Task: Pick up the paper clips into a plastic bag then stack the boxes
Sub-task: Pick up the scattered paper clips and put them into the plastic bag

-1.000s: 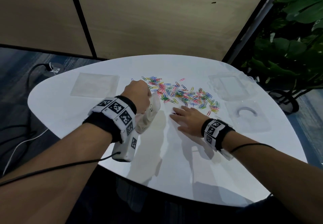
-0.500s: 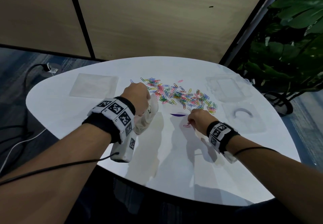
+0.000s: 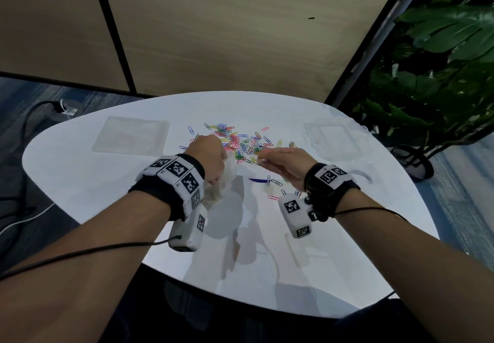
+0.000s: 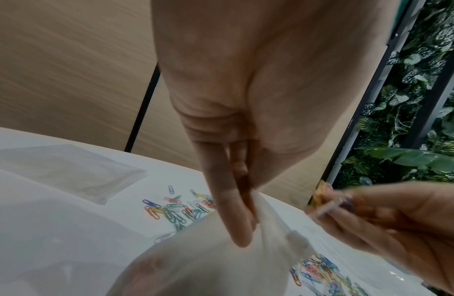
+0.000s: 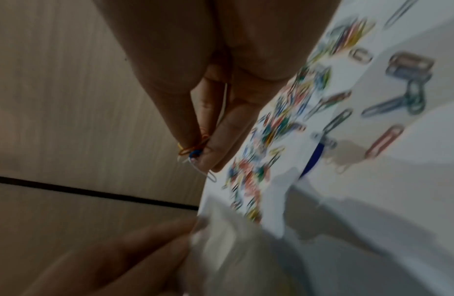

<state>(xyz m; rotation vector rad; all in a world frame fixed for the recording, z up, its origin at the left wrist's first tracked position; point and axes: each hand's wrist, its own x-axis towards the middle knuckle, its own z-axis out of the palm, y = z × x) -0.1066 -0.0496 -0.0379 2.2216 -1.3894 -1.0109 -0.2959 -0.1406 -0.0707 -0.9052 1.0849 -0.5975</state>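
Coloured paper clips (image 3: 240,142) lie scattered mid-table, with a few strays (image 3: 275,183) nearer me. My left hand (image 3: 211,155) pinches the rim of a clear plastic bag (image 3: 223,182) that hangs below it; the left wrist view shows its fingers (image 4: 231,210) gripping the bag (image 4: 221,260). My right hand (image 3: 280,163) is lifted beside the bag's mouth and pinches a few paper clips (image 5: 193,150) between thumb and fingers, also seen from the left wrist as held clips (image 4: 322,200). Two clear plastic boxes (image 3: 331,139) (image 3: 361,174) sit at the right.
A flat stack of plastic bags (image 3: 131,138) lies at the table's back left. A small dark blue mark (image 3: 258,180) shows on the white table (image 3: 80,182). A leafy plant (image 3: 441,75) stands to the right; cables lie on the floor at left.
My right hand went from flat on the table to gathering clips, then rose and moved left to the bag's mouth with clips pinched. The left hand kept holding the bag.
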